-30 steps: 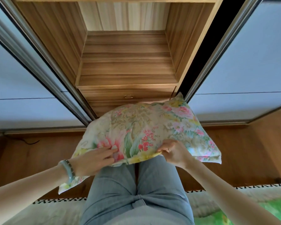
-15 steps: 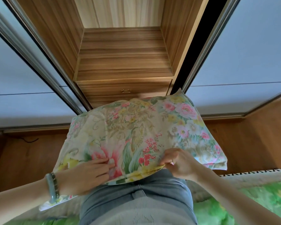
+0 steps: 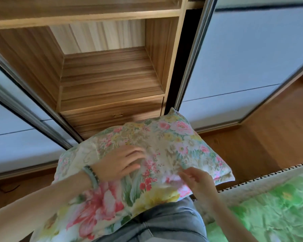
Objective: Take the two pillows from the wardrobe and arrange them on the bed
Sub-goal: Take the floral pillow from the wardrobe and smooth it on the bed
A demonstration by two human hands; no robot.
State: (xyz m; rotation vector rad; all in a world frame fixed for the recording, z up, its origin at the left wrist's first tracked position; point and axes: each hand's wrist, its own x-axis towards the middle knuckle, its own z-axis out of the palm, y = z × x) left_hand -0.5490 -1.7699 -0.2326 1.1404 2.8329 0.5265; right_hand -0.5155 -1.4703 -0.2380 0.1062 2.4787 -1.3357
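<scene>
A: Pillow point(image 3: 173, 137): where is it?
B: Lower centre, below the open wardrobe point(image 3: 108, 81). Left hand point(image 3: 119, 165) lies flat on top, fingers spread.
A: Right hand point(image 3: 198, 182)?
B: Lower right, fingers at its near edge; blurred, so I cannot tell its grip.

floral pillow point(image 3: 173, 137) is pressed from above by l hand point(image 3: 122, 165), fingers straight. r hand point(image 3: 197, 180) is set at its near edge; grip blurred.
</scene>
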